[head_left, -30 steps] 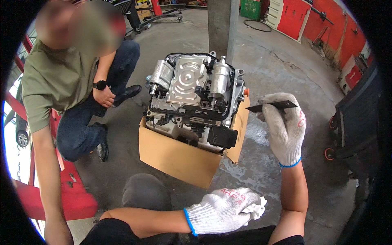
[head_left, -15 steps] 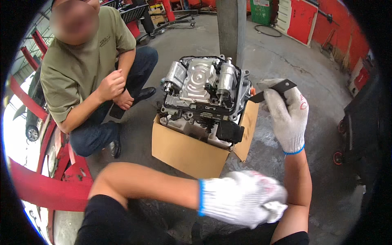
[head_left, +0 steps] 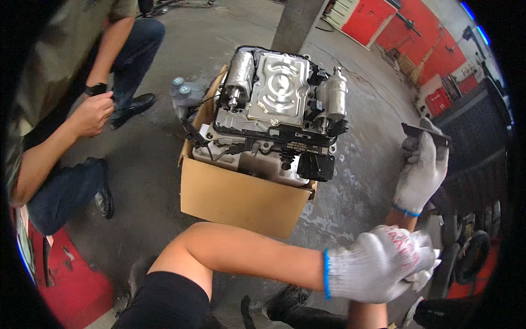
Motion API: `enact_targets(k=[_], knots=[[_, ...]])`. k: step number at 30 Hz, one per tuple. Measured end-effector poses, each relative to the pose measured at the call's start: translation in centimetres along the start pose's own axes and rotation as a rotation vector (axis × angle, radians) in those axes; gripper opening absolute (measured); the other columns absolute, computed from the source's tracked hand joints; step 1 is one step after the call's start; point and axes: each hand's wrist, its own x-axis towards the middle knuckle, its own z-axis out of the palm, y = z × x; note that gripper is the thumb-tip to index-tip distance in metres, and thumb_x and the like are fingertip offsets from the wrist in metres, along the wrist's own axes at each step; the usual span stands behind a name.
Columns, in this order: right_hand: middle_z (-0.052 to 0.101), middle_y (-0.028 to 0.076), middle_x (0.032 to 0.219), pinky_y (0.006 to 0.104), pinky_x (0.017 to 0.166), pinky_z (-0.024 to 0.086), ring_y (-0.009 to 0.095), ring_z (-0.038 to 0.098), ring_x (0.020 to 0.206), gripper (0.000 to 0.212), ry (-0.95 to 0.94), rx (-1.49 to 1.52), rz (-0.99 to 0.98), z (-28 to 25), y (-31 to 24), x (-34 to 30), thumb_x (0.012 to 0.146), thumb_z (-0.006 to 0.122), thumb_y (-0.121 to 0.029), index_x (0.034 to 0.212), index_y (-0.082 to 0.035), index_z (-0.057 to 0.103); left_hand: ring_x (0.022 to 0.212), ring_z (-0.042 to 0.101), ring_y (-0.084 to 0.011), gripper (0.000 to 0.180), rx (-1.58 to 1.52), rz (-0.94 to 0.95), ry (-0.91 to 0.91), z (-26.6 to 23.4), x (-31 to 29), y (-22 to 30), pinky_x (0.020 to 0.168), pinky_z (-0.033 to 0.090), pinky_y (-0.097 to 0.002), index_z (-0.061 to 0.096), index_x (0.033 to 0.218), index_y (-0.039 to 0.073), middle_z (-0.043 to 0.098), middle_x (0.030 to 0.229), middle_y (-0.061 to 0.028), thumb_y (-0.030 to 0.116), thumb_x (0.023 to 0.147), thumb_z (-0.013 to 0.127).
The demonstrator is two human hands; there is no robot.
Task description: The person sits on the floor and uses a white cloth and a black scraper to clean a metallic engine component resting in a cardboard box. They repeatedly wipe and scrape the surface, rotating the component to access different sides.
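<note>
My right hand (head_left: 419, 178), in a white knit glove with blue cuff, is raised at the right and pinches a thin dark flat plate (head_left: 412, 131). My left hand (head_left: 378, 263), gloved alike, crosses in front of my right forearm. Its fingers are curled; a crumpled white bit shows at them, and I cannot make out what it is. Left of both hands, touched by neither, a gearbox control unit (head_left: 280, 88) with a silver cover and two silver cylinders sits in an open cardboard box (head_left: 241, 197).
A co-worker's hand (head_left: 93, 115) is closed at the left, beside a bent knee. Clear bottles (head_left: 186, 94) stand by the box's left side. A grey post (head_left: 298, 27) rises behind the box. Dark equipment (head_left: 466, 137) lines the right, and a red metal part (head_left: 74, 279) lies lower left.
The view has swung right and down. My right hand, with the dark plate, and my left hand both appear farther right. The co-worker's hands have shifted toward the left edge.
</note>
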Motion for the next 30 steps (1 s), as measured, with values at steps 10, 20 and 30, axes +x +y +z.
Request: enact_targets(k=[10,20,30], knots=[[0.07,0.007,0.093,0.0257,0.065,0.05,0.01,0.06,0.071,0.011,0.176,-0.105,0.16,4.4,1.6,-14.5,0.097,0.061,-0.01,0.103,-0.002,0.066,0.078,0.066,-0.0334,0.031,-0.195,-0.019,-0.167,-3.2,1.6,0.5,0.064,0.053,-0.0436,0.065,0.106,0.006,0.063,0.094,-0.0162,0.023,0.08,0.07],[0.067,0.002,0.085,0.0239,0.07,0.049,0.007,0.057,0.077,0.007,-0.169,-0.291,0.029,9.0,-0.2,-17.5,0.095,0.062,0.0,0.098,0.003,0.069,0.082,0.069,-0.0335,0.024,-0.165,0.057,-0.169,-7.5,3.1,3.1,0.068,0.055,-0.0439,0.065,0.098,0.004,0.065,0.093,-0.0185,0.026,0.088,0.065],[0.068,0.007,0.085,0.0251,0.07,0.05,0.01,0.061,0.078,0.007,-0.181,-0.416,-0.103,10.7,0.1,-18.1,0.091,0.064,0.006,0.094,0.004,0.07,0.073,0.067,-0.033,0.024,-0.268,0.034,-0.196,-6.1,2.0,2.4,0.062,0.053,-0.0437,0.063,0.093,0.003,0.064,0.088,-0.0189,0.026,0.088,0.063]])
